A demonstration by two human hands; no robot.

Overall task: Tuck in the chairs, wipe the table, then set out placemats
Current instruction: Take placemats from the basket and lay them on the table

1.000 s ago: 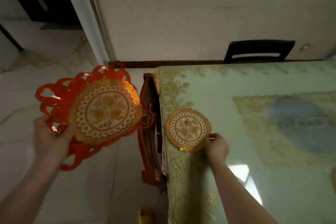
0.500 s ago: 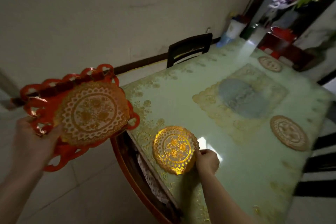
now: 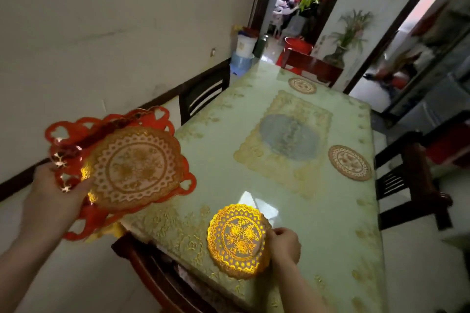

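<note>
Held a gold placemat (image 3: 134, 168) on top of red scalloped mats (image 3: 106, 124) in the left grip (image 3: 54, 193), thumb pressed on the gold rim, fingers hidden beneath. Had both in the air, tilted, just off the near-left corner of the table (image 3: 318, 223), the red loops showing all round the gold one. Pinched the right edge of a shining placemat (image 3: 237, 240) with the right grip (image 3: 284, 246), fingers curled onto its rim. Had that mat lying flat at the table's near end, close to the edge, bright with reflected light. Saw two more round mats flat on the green-and-gold cloth: a far placemat (image 3: 302, 85) at the far end and a side placemat (image 3: 349, 162) by the right edge, well apart. Found a dark chair (image 3: 203, 94) pushed against the left side by the wall, a red-brown chair (image 3: 152, 274) under the near end, a far chair (image 3: 312, 65) at the far end, and a right chair (image 3: 412, 180) beside the right edge. Could not tell how far in that last one sat.
</note>
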